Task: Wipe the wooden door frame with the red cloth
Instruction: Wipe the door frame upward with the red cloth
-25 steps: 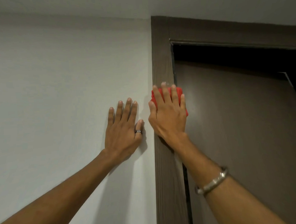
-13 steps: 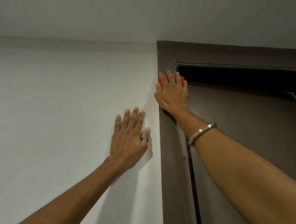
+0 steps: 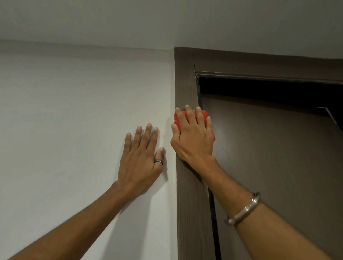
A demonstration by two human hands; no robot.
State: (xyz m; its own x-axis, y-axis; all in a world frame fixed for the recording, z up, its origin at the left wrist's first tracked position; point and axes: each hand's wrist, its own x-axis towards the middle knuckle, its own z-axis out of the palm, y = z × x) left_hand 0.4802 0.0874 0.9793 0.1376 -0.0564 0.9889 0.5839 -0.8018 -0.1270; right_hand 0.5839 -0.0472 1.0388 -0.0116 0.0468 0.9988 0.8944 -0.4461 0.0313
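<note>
Red cloth shows only as a folded wad peeking out from under the right hand, which presses it flat against the upright of the wooden door frame, a little below the frame's top left corner. In the head view, the only one there is, the right hand's fingers are spread and laid over the cloth, pinning it to the wood rather than pinching it; the thumb hooks the frame's outer edge, where frame meets wall. The left hand lies open and flat on the painted wall just beside the frame, holding nothing, seemingly bracing the body; a ring sits on its thumb, and a metal bangle circles the right wrist. The step in hand looks like the wiping of the upright itself, near its upper end. The next move probably calls for steady pressure while sliding the cloth along the grain, keeping it square on the narrow face so it does not slip onto the wall or into the gap beside the brown door. The top rail is likely left to do. No brand, label or writing can be read anywhere.
</note>
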